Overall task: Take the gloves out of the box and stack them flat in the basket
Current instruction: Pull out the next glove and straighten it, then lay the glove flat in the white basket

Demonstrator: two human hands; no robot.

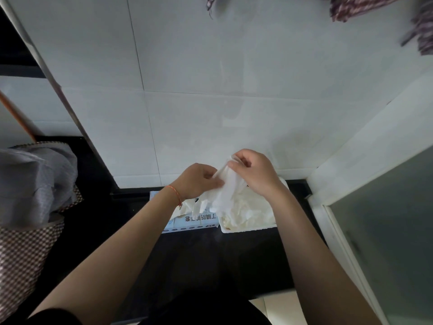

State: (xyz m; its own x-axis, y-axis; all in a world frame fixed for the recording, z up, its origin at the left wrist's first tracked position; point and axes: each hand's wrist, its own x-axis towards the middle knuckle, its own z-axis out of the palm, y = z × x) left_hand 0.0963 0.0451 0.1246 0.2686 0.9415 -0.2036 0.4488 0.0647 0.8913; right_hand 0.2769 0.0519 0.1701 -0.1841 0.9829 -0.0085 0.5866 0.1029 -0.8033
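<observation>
Both hands work one glove (225, 191) above the containers. Left hand (199, 181) pinches its lower edge; right hand (254, 174) pinches the top, stretching it out. Box (187, 221) sits on dark bench (199, 259), gloves protruding from opening, so more remain. Basket (246, 227), just right of box, already holds several gloves, approx. part-done. Wall close behind, frosted panel (386, 231) at right; room is tight, open bench toward the person.

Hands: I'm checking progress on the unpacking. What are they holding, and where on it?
Both the left hand and right hand pinch one white glove at its upper end, above the basket.
</observation>
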